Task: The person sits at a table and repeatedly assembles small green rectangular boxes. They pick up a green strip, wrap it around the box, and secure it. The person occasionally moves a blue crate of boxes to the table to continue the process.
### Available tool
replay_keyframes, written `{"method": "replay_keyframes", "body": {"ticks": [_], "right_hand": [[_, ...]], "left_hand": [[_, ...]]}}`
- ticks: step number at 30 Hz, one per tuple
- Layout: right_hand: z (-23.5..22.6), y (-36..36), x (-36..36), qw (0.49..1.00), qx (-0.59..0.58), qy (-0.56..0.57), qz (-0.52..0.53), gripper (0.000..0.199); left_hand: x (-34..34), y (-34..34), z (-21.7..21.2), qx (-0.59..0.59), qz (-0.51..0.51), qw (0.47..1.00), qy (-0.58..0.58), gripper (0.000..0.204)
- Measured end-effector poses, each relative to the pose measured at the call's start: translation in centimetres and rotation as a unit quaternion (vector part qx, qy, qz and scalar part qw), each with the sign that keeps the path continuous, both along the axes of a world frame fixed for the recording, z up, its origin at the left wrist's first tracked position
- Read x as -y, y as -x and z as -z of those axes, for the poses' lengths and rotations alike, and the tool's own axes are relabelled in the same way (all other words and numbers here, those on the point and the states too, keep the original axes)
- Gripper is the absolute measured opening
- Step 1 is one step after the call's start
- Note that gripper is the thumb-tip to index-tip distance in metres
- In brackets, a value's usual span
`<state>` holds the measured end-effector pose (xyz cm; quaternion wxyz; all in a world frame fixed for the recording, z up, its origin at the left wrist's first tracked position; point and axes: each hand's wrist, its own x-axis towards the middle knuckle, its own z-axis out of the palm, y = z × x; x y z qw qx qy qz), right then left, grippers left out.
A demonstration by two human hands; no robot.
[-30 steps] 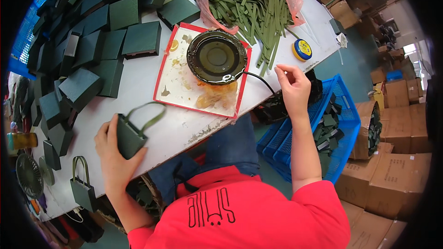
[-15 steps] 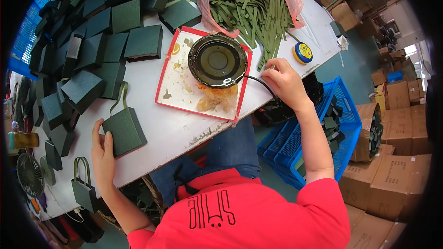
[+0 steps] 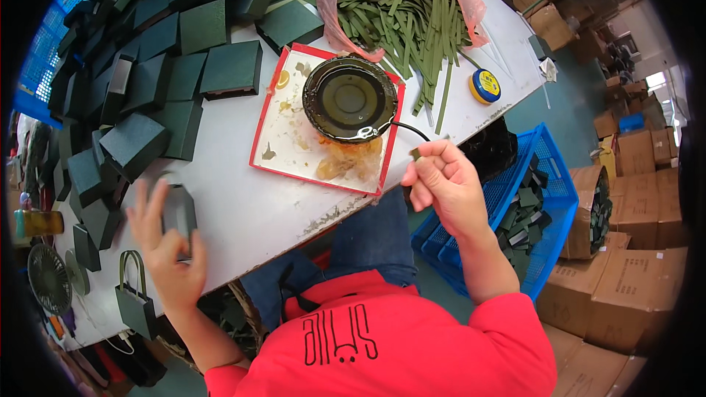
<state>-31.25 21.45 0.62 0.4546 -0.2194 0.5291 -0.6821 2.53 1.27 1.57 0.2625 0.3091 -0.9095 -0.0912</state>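
Note:
My right hand (image 3: 457, 195) is closed in a pinch at the front edge of the white table. Between thumb and fingertips shows the short end of a dark green ribbon strip (image 3: 415, 154); the rest of the strip is mostly hidden. My left hand (image 3: 173, 261), smeared by motion, has its fingers spread beside a small dark green box (image 3: 179, 209); whether it touches the box I cannot tell. A round black pot of brownish liquid (image 3: 349, 99) stands on a red-rimmed tray (image 3: 268, 151) between the hands. Loose green strips (image 3: 404, 22) spill from a pink plastic bag (image 3: 332, 0).
Many dark green boxes (image 3: 232, 68) crowd the table's left. A green bag with a loop handle (image 3: 134, 301) and a small fan (image 3: 48, 279) sit at the near left. A tape measure (image 3: 485, 85) lies at right; a blue crate (image 3: 562, 206) and cartons (image 3: 625, 279) stand beyond the edge.
My right hand has come back from the loose strips toward me, holding a strip end. My left hand has let go of the box, which now shows a different side, its handle no longer visible.

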Motion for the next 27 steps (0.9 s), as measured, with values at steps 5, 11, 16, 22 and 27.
{"method": "replay_keyframes", "body": {"ticks": [5,11,16,22,27], "right_hand": [[0.9,-1.3,2.0,0.999,-0.006,-0.033,0.009,0.018],[1.6,-1.3,3.4,0.998,0.030,-0.050,-0.002,0.019],[2.2,-2.1,4.4,0.999,-0.018,-0.035,0.020,0.021],[2.4,-2.2,5.0,0.998,-0.027,-0.052,0.035,0.024],[2.4,-2.2,5.2,0.996,-0.021,-0.073,0.054,0.024]], "left_hand": [[-2.0,2.4,-0.1,0.141,0.062,0.978,-0.139,0.038],[-1.3,2.2,0.7,0.178,-0.018,0.977,-0.118,0.086],[-1.5,1.9,1.5,0.163,-0.048,0.980,-0.102,0.099],[-1.5,1.4,2.1,0.096,-0.029,0.985,-0.140,0.097],[-1.8,1.7,2.0,0.094,-0.017,0.986,-0.140,0.096]]}}
